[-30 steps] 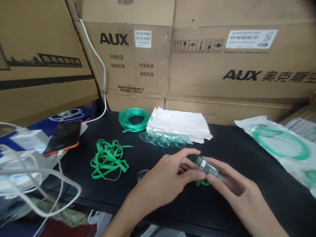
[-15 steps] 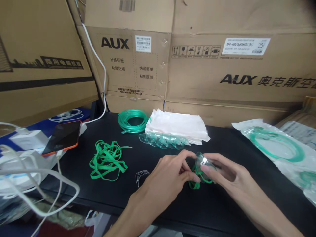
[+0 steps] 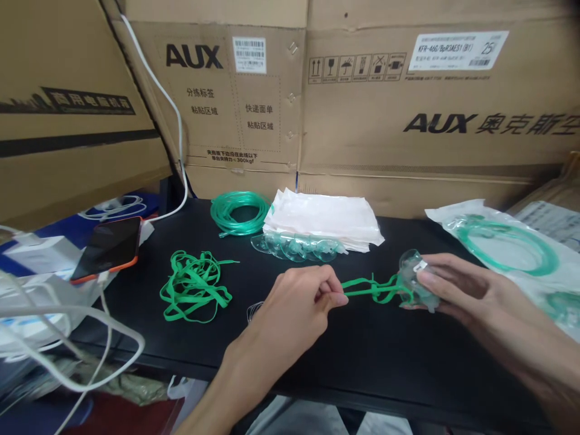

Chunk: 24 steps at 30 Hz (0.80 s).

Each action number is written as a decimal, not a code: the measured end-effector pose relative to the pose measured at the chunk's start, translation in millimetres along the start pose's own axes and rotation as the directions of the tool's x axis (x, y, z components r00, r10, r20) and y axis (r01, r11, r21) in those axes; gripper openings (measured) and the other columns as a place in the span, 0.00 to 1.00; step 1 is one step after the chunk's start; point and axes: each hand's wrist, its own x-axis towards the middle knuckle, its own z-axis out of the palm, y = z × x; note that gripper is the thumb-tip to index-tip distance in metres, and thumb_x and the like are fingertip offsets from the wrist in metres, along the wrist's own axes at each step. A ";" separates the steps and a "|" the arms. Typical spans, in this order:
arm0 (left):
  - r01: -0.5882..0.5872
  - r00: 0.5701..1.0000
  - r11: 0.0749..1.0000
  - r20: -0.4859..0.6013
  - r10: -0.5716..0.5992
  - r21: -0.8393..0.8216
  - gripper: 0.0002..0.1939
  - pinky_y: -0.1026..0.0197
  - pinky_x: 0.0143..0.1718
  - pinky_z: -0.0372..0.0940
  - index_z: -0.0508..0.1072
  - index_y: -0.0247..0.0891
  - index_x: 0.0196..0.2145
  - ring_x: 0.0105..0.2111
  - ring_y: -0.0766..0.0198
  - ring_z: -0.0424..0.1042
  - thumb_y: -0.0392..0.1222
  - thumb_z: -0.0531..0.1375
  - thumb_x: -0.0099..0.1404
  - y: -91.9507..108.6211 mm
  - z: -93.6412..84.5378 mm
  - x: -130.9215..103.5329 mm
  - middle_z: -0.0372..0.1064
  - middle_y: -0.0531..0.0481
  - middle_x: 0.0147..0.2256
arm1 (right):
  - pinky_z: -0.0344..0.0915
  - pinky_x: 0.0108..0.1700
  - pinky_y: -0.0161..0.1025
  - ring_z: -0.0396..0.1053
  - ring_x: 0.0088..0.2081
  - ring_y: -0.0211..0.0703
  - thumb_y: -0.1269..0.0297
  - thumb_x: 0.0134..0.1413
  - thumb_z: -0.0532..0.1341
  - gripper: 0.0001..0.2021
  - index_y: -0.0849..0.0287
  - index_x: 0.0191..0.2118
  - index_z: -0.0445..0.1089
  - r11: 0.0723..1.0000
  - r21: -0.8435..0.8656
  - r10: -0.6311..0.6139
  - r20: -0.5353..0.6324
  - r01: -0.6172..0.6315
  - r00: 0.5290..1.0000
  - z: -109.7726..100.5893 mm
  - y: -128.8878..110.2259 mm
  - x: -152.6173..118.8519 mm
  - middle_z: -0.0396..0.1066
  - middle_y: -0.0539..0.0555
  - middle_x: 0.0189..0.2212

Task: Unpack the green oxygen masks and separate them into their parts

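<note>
My right hand [image 3: 457, 287] grips a clear plastic oxygen mask [image 3: 414, 281] above the black table. A green elastic strap [image 3: 374, 289] runs from the mask's edge to my left hand [image 3: 312, 296], whose thumb and fingers pinch its far end. The strap is stretched nearly level between both hands, with a knot or loop near its middle. Behind them, a row of clear masks [image 3: 299, 246] lies against a stack of white bags [image 3: 324, 217]. Left of my left hand is a loose tangle of green straps [image 3: 194, 287].
Coiled green tubing [image 3: 240, 212] lies at the back. Thin wires [image 3: 254, 310] rest beside my left forearm. At left are a phone [image 3: 109, 248] and white cables [image 3: 113, 326]; at right, bagged tubing [image 3: 507, 244]. Cardboard boxes [image 3: 353, 139] stand behind the table [image 3: 344, 374].
My hands have moved apart: the right one went right with the mask, the left slightly left. The green strap, bunched up before, is now drawn out between them. The view has shifted a little.
</note>
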 end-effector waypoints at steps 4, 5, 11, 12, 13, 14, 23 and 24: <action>-0.081 0.997 0.997 -0.016 0.081 -0.011 0.10 0.59 0.49 0.63 0.80 0.48 0.49 0.45 0.62 0.74 0.47 0.68 0.70 8.8 9.8 -2.1 0.78 0.56 0.46 | 0.77 0.42 0.35 0.77 0.51 0.53 0.51 0.55 0.75 0.25 0.50 0.57 0.77 1.000 -0.008 0.030 0.092 -0.029 0.995 13.2 4.1 -3.4 0.80 0.55 0.53; -0.115 0.993 0.993 -0.021 0.115 -0.025 0.12 0.60 0.51 0.63 0.80 0.48 0.50 0.48 0.61 0.73 0.49 0.68 0.70 10.1 12.4 -1.7 0.77 0.57 0.49 | 0.76 0.45 0.36 0.77 0.53 0.54 0.51 0.56 0.74 0.26 0.50 0.59 0.76 0.999 -0.009 0.041 0.098 -0.040 0.994 16.4 6.0 -3.8 0.79 0.55 0.54; -0.200 0.980 0.980 -0.008 0.200 -0.008 0.08 0.60 0.49 0.63 0.79 0.42 0.39 0.44 0.63 0.73 0.45 0.62 0.76 8.3 23.2 3.0 0.78 0.56 0.41 | 0.75 0.52 0.45 0.79 0.49 0.56 0.50 0.56 0.74 0.28 0.52 0.61 0.75 0.992 -0.117 0.070 0.165 -0.051 0.984 29.6 10.1 -3.6 0.83 0.54 0.45; -0.200 0.980 0.980 0.001 0.200 -0.009 0.08 0.60 0.49 0.63 0.78 0.41 0.39 0.44 0.63 0.72 0.43 0.62 0.76 7.2 23.5 2.8 0.78 0.56 0.41 | 0.76 0.50 0.44 0.79 0.47 0.56 0.50 0.56 0.74 0.28 0.52 0.60 0.76 0.987 -0.160 0.059 0.178 -0.030 0.982 30.3 8.5 -3.5 0.83 0.53 0.43; -0.198 0.980 0.980 0.013 0.198 -0.008 0.07 0.61 0.48 0.62 0.77 0.41 0.39 0.44 0.63 0.72 0.42 0.61 0.76 5.9 23.2 2.4 0.78 0.56 0.41 | 0.77 0.48 0.43 0.80 0.45 0.56 0.50 0.55 0.75 0.27 0.52 0.58 0.77 0.982 -0.191 0.046 0.189 -0.009 0.981 29.9 6.3 -3.5 0.84 0.53 0.41; -0.195 0.981 0.981 0.020 0.195 0.003 0.07 0.60 0.47 0.62 0.76 0.41 0.38 0.44 0.63 0.72 0.40 0.61 0.76 4.3 22.1 1.6 0.77 0.56 0.40 | 0.77 0.47 0.43 0.80 0.44 0.56 0.51 0.54 0.75 0.26 0.52 0.57 0.78 0.980 -0.201 0.034 0.190 0.005 0.981 28.2 4.0 -3.5 0.84 0.53 0.41; -0.054 0.990 0.998 -0.131 0.059 0.045 0.06 0.59 0.44 0.64 0.77 0.44 0.45 0.40 0.64 0.72 0.44 0.61 0.76 -6.7 14.9 2.2 0.73 0.54 0.45 | 0.80 0.47 0.39 0.81 0.50 0.59 0.49 0.52 0.75 0.22 0.47 0.52 0.81 0.991 -0.115 0.063 -0.049 -0.068 0.997 -0.8 -3.2 -2.6 0.82 0.55 0.49; -0.066 0.987 0.998 -0.148 0.067 0.012 0.07 0.60 0.44 0.64 0.78 0.44 0.47 0.40 0.64 0.73 0.46 0.61 0.76 -4.6 19.5 3.1 0.73 0.54 0.45 | 0.79 0.49 0.38 0.80 0.51 0.58 0.50 0.53 0.75 0.23 0.46 0.54 0.80 0.987 -0.153 0.053 0.020 -0.049 0.998 2.5 -3.1 -3.2 0.82 0.54 0.50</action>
